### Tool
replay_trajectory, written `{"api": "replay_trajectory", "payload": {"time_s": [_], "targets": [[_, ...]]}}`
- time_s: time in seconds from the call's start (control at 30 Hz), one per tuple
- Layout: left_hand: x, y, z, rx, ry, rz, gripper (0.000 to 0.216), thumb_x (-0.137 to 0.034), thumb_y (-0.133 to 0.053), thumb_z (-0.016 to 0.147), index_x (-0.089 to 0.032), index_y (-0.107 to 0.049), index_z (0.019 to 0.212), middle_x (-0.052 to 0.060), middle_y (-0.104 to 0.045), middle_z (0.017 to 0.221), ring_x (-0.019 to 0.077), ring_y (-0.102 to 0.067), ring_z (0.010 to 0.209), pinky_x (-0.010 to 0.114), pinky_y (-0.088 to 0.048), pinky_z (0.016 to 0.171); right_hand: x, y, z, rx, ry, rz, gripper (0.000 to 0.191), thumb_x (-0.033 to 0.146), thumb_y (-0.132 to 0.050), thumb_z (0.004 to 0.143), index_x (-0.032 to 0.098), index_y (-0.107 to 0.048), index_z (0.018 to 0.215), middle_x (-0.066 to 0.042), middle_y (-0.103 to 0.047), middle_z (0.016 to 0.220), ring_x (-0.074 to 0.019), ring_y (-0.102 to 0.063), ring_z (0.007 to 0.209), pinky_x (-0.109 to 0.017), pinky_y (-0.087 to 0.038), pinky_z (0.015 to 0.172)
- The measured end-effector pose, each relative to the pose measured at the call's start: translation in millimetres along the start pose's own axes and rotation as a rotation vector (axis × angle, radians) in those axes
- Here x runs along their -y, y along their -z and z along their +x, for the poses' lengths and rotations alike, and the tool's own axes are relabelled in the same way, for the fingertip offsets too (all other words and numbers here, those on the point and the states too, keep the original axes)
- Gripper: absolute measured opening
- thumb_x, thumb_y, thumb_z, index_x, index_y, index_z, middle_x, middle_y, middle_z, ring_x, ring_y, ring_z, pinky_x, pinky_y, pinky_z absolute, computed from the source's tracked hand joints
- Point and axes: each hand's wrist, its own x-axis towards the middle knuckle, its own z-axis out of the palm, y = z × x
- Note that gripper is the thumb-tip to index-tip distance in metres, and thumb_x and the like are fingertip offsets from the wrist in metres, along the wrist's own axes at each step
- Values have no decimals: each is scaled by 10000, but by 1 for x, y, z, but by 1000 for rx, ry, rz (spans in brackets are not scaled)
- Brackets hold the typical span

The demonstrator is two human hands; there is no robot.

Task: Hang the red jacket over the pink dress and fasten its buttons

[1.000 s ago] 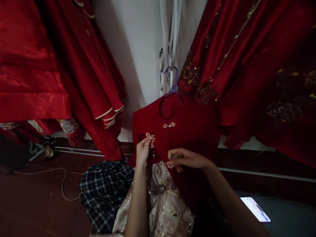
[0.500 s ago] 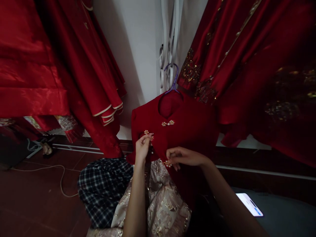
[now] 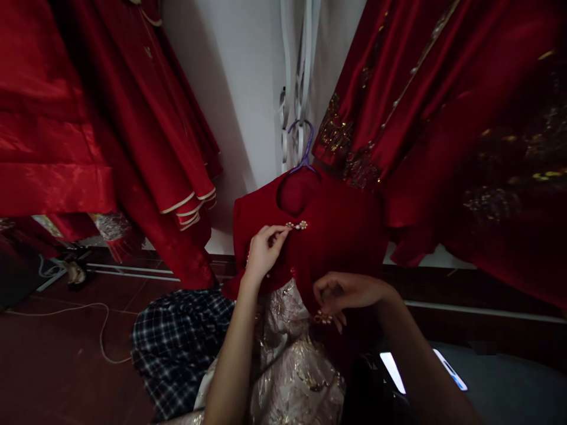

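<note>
A red top (image 3: 345, 236) hangs on a purple hanger (image 3: 306, 144) in front of me. Below its neckline sits a flower-shaped pearl fastener (image 3: 297, 225), pinched at its left end by the fingertips of my left hand (image 3: 264, 252). Lower right, my right hand (image 3: 348, 295) has its fingers curled at the top's front edge. At those fingertips another flower-shaped pearl fastener (image 3: 322, 317) shows, partly covered. Pale brocade cloth with gold pattern (image 3: 296, 360) lies below the top, between my forearms.
Red garments (image 3: 177, 136) hang at the left, and embroidered red ones (image 3: 398, 88) at the right. White scrolled metalwork (image 3: 303, 65) stands behind the hanger. Plaid cloth (image 3: 177, 348) is at lower left. A lit phone (image 3: 449, 369) lies lower right; a cable (image 3: 104, 330) crosses the floor.
My left hand has moved up and right, from a lower fastener at the left to the one below the neckline. My right hand has shifted down and right with its fastener.
</note>
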Motion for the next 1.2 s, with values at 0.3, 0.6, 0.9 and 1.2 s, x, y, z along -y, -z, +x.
{"api": "replay_trajectory", "payload": {"time_s": [0.3,0.6,0.9,1.2], "targets": [[-27,10,45,283,-396,660,255,-350,-438,870,-219,-626,982,59,-505,918,181,-474,907,273,-421,715,0,1,-5,-13,7,-17,255,376,-608,779,138,-519,755,-12,-637,592,-86,-576,500,-185,-426,490],[-21,6,54,307,-513,616,119,-267,-546,789,-176,-598,846,51,-563,910,200,-470,956,380,-337,941,3,1,-7,-95,31,-118,274,402,-595,783,136,-532,780,-23,-636,691,-107,-602,638,-233,-456,603],[-13,1,53,260,-496,479,85,-229,-482,819,-189,-544,861,23,-583,803,165,-528,851,400,-274,1043,7,1,-10,-140,54,-152,273,412,-567,805,144,-515,798,-16,-614,713,-107,-589,668,-238,-439,624],[-20,4,50,305,-582,595,178,-220,-403,855,-198,-577,884,26,-578,736,160,-533,820,397,-223,1060,23,10,3,-912,180,-241,334,477,-613,731,166,-532,821,-46,-606,756,-126,-561,683,-268,-476,641]]}}
